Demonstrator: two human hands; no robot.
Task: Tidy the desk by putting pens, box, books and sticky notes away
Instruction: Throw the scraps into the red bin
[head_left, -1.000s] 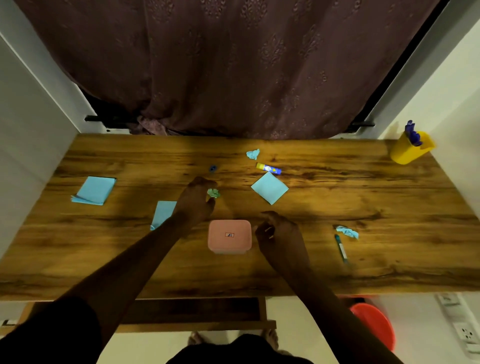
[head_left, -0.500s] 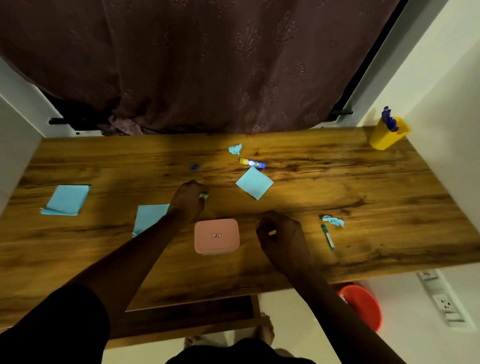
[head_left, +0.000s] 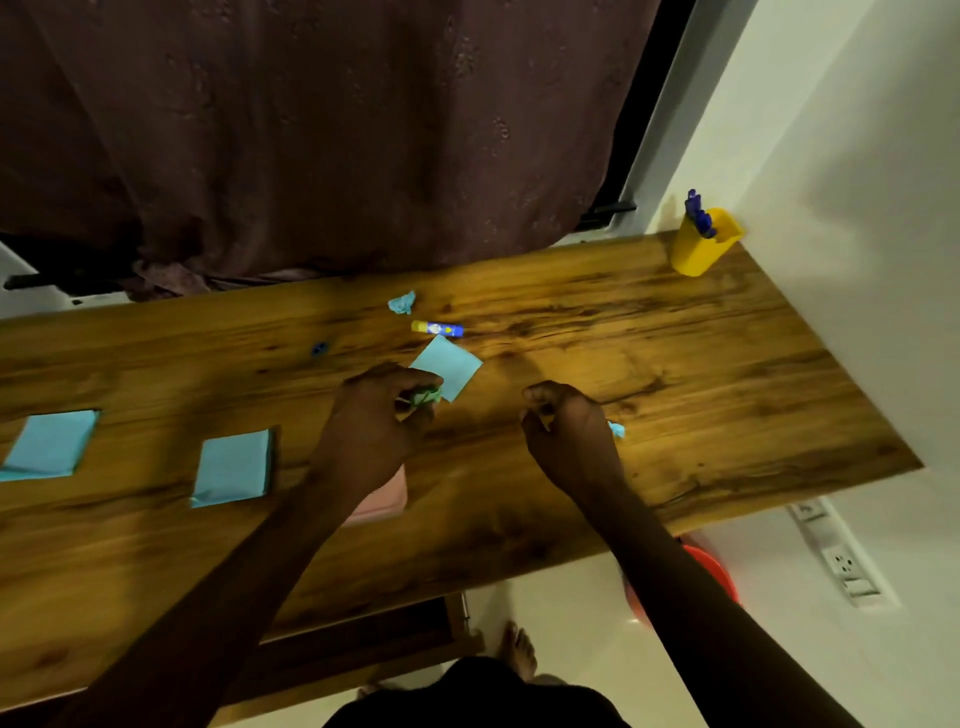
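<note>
Near the wooden desk's (head_left: 519, 519) front edge, the left arm (head_left: 270, 561) covers most of a pink plastic box (head_left: 387, 499). The left hand (head_left: 371, 421) pinches a crumpled green paper ball (head_left: 423, 397) beside a flat blue sticky note (head_left: 452, 364). The right hand (head_left: 569, 434) is curled, and I cannot tell what it holds. Farther back lie a yellow-and-blue glue stick (head_left: 437, 328) and a yellow pen cup (head_left: 701, 247).

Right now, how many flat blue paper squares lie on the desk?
3. The far-left square is cut by the frame edge; the second square lies left of the left hand; the third square lies beside the glue stick. Arms may hide more.
</note>
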